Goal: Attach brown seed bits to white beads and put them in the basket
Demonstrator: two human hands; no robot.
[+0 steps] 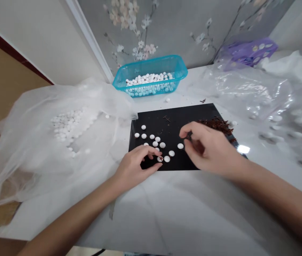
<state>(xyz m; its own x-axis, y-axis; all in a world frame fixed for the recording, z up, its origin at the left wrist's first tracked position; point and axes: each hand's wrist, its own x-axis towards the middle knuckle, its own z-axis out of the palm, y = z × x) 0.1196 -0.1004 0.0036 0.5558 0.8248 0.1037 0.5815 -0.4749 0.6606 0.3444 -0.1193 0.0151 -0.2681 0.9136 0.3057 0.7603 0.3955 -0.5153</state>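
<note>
Between the thumb and index finger of my left hand (137, 161) is a small white ball (160, 159) with a brown star-shaped piece on its top. That ball is low over the front edge of a black board (177, 119). My right hand (206, 147) is curled over the board's right part, thumb and fingers drawn together. Something small and dark shows at its fingertips, too unclear to name. Just left of them sits another white ball (180, 146). A pile of brown star-like pieces (217, 125) lies behind my right hand, partly covered by it. Several more white balls (152, 137) are scattered near my left hand.
At the back, a teal plastic basket (151, 61) holds many white balls. On the left, a clear plastic bag (38, 153) contains more white balls (68, 124). Crumpled plastic bags (249, 85) and a purple packet (252, 51) are on the right, against the wall.
</note>
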